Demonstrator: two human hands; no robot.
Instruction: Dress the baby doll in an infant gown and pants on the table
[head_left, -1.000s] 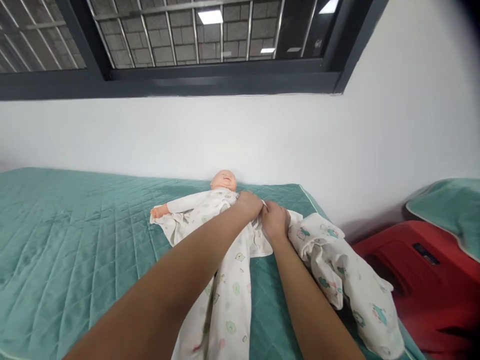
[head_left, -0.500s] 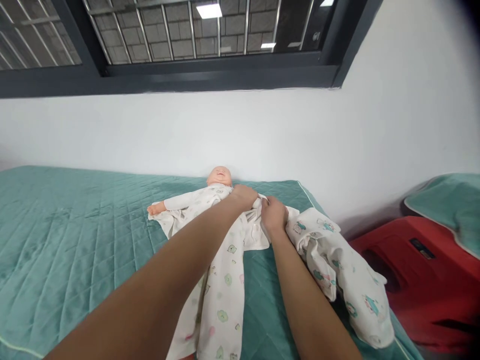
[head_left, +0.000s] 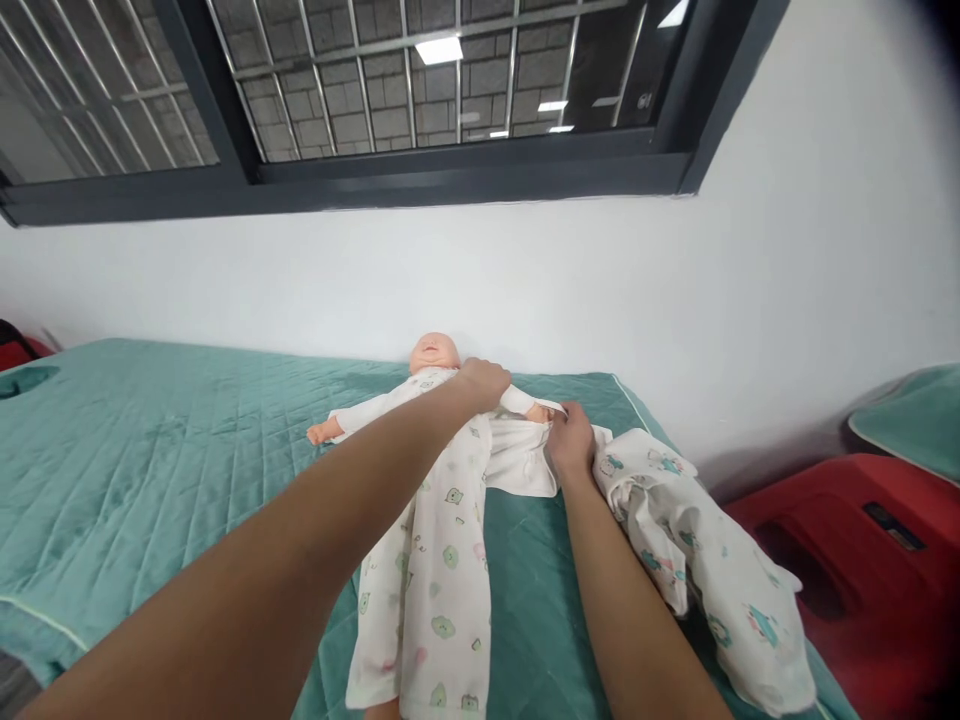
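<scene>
A baby doll (head_left: 434, 353) lies on its back on a teal quilted bed (head_left: 150, 450), head toward the wall, dressed in a white printed sleepsuit (head_left: 431, 560). My left hand (head_left: 482, 381) rests closed on the suit at the doll's chest and shoulder. My right hand (head_left: 571, 441) pinches the white front flap of the suit (head_left: 521, 460), which is spread out to the right. The doll's right arm stretches to the left, its bare hand showing. Its other hand peeks out between my two hands.
A second printed white garment (head_left: 690, 540) lies crumpled along the bed's right edge. A red plastic object (head_left: 862, 560) stands right of the bed, with a teal cover (head_left: 911, 415) behind it. A white wall and a dark-framed window are beyond the bed's far edge.
My right hand has moved rightward, drawing the white flap open away from the doll's body. My left hand stayed at the chest. The camera tilted slightly.
</scene>
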